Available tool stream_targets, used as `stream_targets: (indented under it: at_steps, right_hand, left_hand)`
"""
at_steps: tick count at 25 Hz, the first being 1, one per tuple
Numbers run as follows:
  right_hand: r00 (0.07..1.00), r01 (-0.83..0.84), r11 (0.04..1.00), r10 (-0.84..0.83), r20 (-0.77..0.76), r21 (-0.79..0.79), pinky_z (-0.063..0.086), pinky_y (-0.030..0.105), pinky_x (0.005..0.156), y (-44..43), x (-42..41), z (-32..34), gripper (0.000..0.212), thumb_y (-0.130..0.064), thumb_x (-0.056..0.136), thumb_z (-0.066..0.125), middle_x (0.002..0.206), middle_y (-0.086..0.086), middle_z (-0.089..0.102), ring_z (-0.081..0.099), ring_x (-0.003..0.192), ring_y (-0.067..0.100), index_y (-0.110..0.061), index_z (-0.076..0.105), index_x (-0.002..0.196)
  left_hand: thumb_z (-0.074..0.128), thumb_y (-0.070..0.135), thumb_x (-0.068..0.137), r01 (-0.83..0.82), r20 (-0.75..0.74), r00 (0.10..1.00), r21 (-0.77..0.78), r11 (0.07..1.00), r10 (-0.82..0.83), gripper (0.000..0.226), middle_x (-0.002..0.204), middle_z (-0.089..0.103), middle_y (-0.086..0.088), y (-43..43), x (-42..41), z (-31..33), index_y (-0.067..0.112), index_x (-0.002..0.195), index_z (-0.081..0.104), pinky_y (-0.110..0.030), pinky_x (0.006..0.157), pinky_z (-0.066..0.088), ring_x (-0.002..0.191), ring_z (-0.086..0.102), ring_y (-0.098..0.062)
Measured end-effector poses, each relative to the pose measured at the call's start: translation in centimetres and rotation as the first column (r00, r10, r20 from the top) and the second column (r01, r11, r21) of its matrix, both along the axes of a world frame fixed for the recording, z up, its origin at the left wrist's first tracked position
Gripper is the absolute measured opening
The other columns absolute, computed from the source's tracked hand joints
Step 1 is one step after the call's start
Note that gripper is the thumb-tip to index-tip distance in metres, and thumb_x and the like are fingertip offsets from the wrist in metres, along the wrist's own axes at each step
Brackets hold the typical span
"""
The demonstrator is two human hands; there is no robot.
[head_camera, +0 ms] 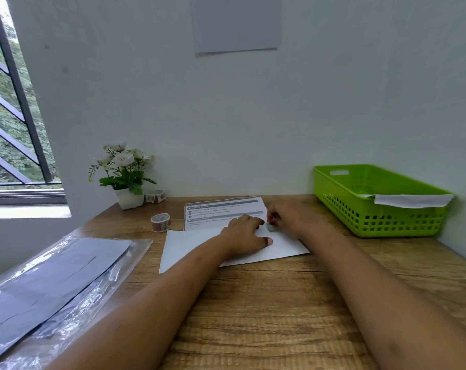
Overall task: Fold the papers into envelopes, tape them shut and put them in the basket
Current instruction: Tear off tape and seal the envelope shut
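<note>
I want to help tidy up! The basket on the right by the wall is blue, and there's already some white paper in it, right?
Not quite: the basket is green, not blue. The head view shows it on the right by the wall, with a white paper already in it, hanging over its near rim.
</note>
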State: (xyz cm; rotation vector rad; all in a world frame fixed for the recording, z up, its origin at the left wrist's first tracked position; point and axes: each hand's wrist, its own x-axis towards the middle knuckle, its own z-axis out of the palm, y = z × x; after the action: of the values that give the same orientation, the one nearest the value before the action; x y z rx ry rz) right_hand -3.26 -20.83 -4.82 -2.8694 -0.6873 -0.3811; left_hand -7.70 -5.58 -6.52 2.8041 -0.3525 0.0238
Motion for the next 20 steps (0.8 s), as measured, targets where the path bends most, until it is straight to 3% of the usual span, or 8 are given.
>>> stream_targets:
  at_steps: [12, 20]
  right_hand:
    - [0.998, -0.013, 0.995, 0.019, 0.059, -0.101, 0.045, 0.029, 0.079, 0.5, 0.0, 0.1, 0.02, -0.02, 0.09, 0.059, 0.11, 0.003, 0.065, 0.059, 0.1, 0.021, -0.021, 0.068, 0.108]
    - [1.0, -0.012, 1.0, 0.012, 0.007, 0.027, 0.046, 0.03, 0.079, 0.1, 0.1, -0.4, 0.02, -0.023, 0.085, 0.065, 0.094, -0.005, 0.061, 0.055, 0.093, 0.014, -0.024, 0.062, 0.105]
  left_hand:
    - [0.038, 0.049, 0.095, -0.025, 0.104, 0.995, 0.138, 0.99, 0.011, 0.056, 0.149, 0.033, -0.003, -0.5, -0.3, -0.4, 0.025, 0.144, 0.031, -0.047, 0.107, 0.028, 0.137, 0.027, -0.028]
    - [0.033, 0.049, 0.097, 0.001, 0.092, 0.996, 0.192, 0.981, -0.019, 0.054, 0.151, 0.029, 0.001, -0.6, -0.5, -0.4, 0.023, 0.143, 0.036, -0.046, 0.107, 0.025, 0.137, 0.023, -0.027]
